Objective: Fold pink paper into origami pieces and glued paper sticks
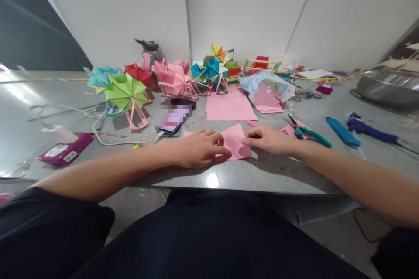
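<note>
A creased sheet of pink paper point(234, 137) lies near the table's front edge, its right part lifted a little. My left hand point(203, 149) rests over its left side, palm down, with fingers spread and bent on the paper. At the paper's right edge, the thumb and fingertips of my right hand point(270, 139) are pinched together on it. Larger pink sheets point(229, 104) lie flat just behind. Close to my right hand are green-handled pliers point(306, 131) on a pink scrap.
Folded paper wheels, among them a green one point(127, 91) and a pink one point(175, 79), stand at the back. A phone point(175, 118) and a purple power strip point(67, 150) are on the left. To the right lie a blue stick-shaped item point(343, 131) and a glue gun point(371, 130).
</note>
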Tool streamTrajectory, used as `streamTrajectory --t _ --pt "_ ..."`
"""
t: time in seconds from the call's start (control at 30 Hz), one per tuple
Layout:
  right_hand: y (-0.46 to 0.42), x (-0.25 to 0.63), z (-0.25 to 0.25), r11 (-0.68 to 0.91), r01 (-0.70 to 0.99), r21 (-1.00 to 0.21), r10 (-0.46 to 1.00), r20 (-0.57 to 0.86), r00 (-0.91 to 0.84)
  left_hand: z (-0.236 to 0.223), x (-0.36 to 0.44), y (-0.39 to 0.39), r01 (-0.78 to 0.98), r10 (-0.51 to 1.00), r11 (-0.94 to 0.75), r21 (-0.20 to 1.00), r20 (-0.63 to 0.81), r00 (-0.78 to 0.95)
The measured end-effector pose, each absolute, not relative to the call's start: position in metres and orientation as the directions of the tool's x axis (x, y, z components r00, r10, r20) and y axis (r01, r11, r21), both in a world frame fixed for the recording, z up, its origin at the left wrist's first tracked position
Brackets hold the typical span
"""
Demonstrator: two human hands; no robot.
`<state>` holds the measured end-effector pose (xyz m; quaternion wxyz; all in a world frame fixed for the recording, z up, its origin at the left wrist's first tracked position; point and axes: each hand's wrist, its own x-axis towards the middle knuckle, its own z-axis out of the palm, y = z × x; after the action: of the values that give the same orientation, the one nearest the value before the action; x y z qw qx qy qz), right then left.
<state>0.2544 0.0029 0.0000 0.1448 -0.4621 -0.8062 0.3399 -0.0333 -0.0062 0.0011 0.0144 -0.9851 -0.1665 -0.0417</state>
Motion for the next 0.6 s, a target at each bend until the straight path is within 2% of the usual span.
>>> streamTrajectory --t 0.07,0.13,0.2,0.27,0.4,0.57,0.6 --pt "-0.003 0.251 -0.005 0.418 0.608 -0.675 0.845 0.042 -0.534 0.000 -0.033 -0.005 0.338 0.334 -0.940 -0.035 0.090 0.938" --pt "-0.009 0.245 -0.011 0.523 0.586 -0.618 0.830 0.214 -0.515 -0.001 -0.032 -0.004 0.335 0.330 -0.941 -0.055 0.082 0.940" --pt "-0.014 0.239 -0.018 0.613 0.600 -0.514 0.788 0.349 -0.507 -0.002 -0.032 -0.003 0.324 0.320 -0.944 -0.057 0.076 0.944" --pt "-0.017 0.234 -0.024 0.653 0.647 -0.393 0.755 0.410 -0.512 -0.004 -0.032 -0.003 0.317 0.312 -0.948 -0.038 0.097 0.945" --pt "-0.021 0.236 -0.027 0.650 0.739 -0.177 0.739 0.376 -0.559 -0.006 -0.034 -0.001 0.307 0.300 -0.951 -0.027 0.142 0.943" --pt "-0.031 0.265 0.022 0.614 0.764 -0.200 0.786 0.245 -0.568 -0.007 -0.036 -0.001 0.307 0.306 -0.952 0.013 0.119 0.945" --pt "-0.034 0.276 0.039 0.569 0.808 -0.152 0.816 0.230 -0.531 -0.007 -0.036 -0.001 0.311 0.313 -0.950 0.029 0.114 0.943"
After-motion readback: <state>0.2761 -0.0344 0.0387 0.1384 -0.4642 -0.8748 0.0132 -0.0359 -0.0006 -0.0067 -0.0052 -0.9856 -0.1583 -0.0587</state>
